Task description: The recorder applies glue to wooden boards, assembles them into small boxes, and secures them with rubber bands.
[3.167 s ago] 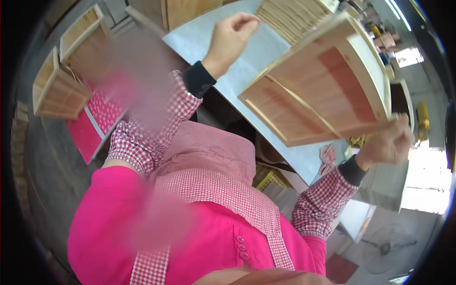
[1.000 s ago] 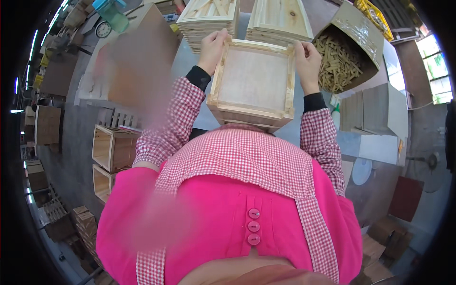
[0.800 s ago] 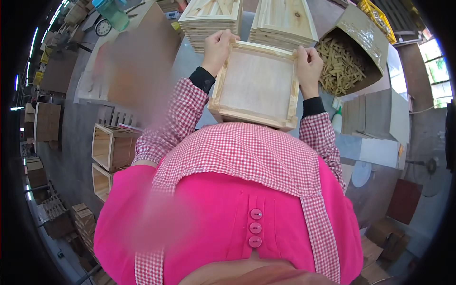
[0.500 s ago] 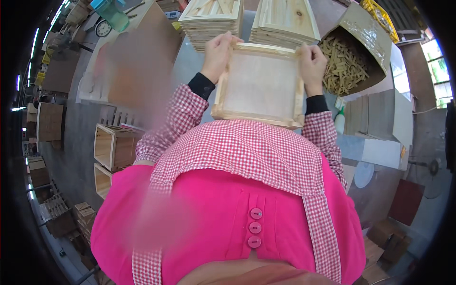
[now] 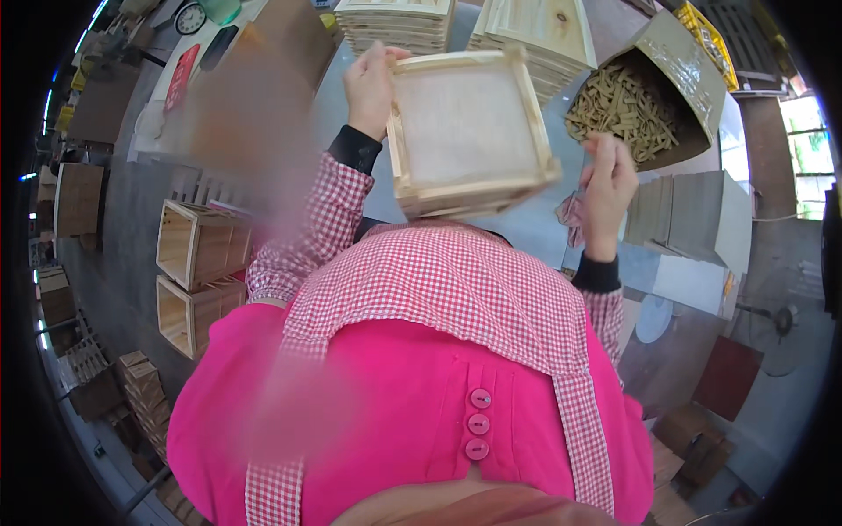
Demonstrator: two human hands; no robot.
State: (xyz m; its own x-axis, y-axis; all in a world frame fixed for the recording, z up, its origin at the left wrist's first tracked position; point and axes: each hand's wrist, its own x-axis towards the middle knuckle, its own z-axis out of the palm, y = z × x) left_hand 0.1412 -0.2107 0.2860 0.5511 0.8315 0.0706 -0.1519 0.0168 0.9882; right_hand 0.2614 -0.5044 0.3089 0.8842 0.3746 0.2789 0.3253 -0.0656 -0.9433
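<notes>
My left hand point(image 5: 369, 90) is closed on the upper left corner of a shallow wooden frame point(image 5: 399, 140). Pale wood forms its sides, and a whitish panel point(image 5: 474, 127) fills its middle. It tilts in front of my apron, its lower right corner blurred. Off to the frame's right, my right hand point(image 5: 611, 180) is apart from it, with loosely bent fingers and nothing visible in them. That hand is just below a cardboard carton point(image 5: 688, 74) lying with its mouth toward me, full of small tan wooden strips point(image 5: 623, 110). A crumpled pinkish cloth point(image 5: 571, 217) lies beside the right wrist.
Two stacks of wooden panels point(image 5: 395, 24) point(image 5: 535, 35) stand at the table's far side. Grey boards point(image 5: 680, 210) stand at the right. Open wooden boxes point(image 5: 197, 245) are at the left, and a yellow crate point(image 5: 706, 39) sits behind the carton.
My right hand has let go of the frame's upper right corner and moved down and right. The frame, still in my left hand, has shifted up and left and turned.
</notes>
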